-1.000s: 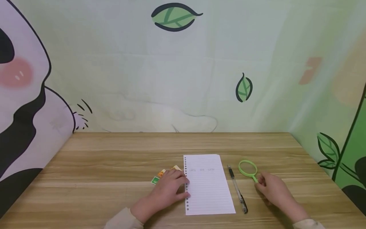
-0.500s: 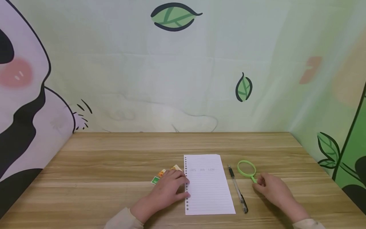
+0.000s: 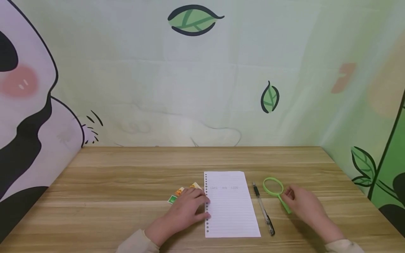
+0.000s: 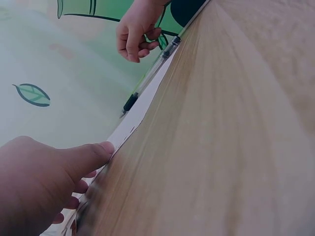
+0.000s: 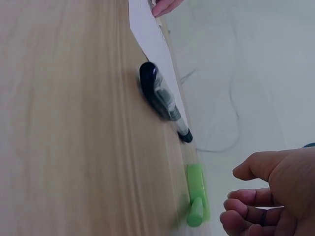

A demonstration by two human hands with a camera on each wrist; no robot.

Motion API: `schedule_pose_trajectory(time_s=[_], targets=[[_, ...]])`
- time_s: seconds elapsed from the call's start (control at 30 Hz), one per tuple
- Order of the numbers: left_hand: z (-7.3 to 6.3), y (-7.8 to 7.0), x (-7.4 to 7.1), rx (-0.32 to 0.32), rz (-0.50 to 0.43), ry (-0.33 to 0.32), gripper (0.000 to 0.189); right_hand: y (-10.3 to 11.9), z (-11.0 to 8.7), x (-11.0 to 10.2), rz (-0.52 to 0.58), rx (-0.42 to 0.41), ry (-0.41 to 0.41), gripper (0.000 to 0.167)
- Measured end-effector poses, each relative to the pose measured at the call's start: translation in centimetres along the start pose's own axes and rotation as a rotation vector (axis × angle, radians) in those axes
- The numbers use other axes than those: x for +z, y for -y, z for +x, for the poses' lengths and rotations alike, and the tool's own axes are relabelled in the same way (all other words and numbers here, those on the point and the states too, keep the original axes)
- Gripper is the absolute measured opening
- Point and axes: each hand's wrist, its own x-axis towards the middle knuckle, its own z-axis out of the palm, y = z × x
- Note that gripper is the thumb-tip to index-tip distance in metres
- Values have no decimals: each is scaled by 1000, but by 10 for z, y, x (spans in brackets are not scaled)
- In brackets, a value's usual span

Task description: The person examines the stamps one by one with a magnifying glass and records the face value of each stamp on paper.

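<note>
My left hand (image 3: 188, 209) rests at the punched left edge of a lined sheet of paper (image 3: 232, 214), thumb and fingertips touching that edge. Colourful small cards (image 3: 172, 199) stick out from beneath this hand, partly hidden. To the right of the sheet lies a green magnifying glass (image 3: 284, 204), its whole handle showing. My right hand (image 3: 305, 207) hovers just right of it, fingers loosely bent and holding nothing. In the right wrist view a gap separates the thumb from the green handle (image 5: 196, 196).
A black-capped clear pen (image 3: 263, 211) lies between the sheet and the magnifying glass. Faint writing marks the upper part of the sheet. The wooden table (image 3: 110, 175) ends at a cloth backdrop (image 3: 142, 80) printed with leaves and a panda.
My right hand slid the magnifying glass slightly left, then let go of its handle and drew away a little to the right. The left hand has kept its place.
</note>
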Motion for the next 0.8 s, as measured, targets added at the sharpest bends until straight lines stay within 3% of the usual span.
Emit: schedule_pose_trajectory(time_s=[0.27,0.5,0.8], targets=[[0,0,0,1,-5,1,33,18,4,5,54,-90,-9,13],[0,0,0,-1,-7,1,33,29,8,18,127,-198,78,19],[-1,0,0,3,2,-3,33,38,12,29,120,-189,113,29]])
